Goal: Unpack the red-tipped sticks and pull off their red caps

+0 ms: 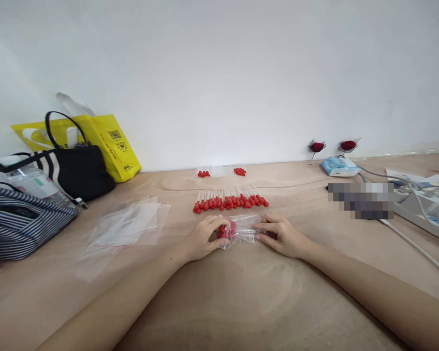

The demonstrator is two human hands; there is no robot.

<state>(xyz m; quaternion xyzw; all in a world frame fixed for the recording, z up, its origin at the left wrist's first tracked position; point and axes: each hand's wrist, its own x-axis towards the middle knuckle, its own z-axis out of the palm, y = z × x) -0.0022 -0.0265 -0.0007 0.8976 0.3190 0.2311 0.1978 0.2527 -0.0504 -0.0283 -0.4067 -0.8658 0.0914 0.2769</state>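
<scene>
Between my hands, a little above or on the table, lies a clear plastic bag [246,227] with red-tipped sticks [227,229] inside, their red ends toward the left. My left hand [205,237] is closed around the bag's left end, by the red tips. My right hand [281,235] grips the right end, its fingers partly behind the clear film. Just beyond, a row of loose red-tipped clear sticks [230,201] lies with the red ends toward me. To the left is a loose stack of flat clear bags [131,224].
Two small bags with red-tipped pieces [240,171] lie by the wall. At left stand a yellow bag [122,146], a black handbag [80,170] and a striped pouch [25,219]. On the right are a blue-white tissue pack [340,166], two dark red roses [349,145], cables and a power strip [424,219].
</scene>
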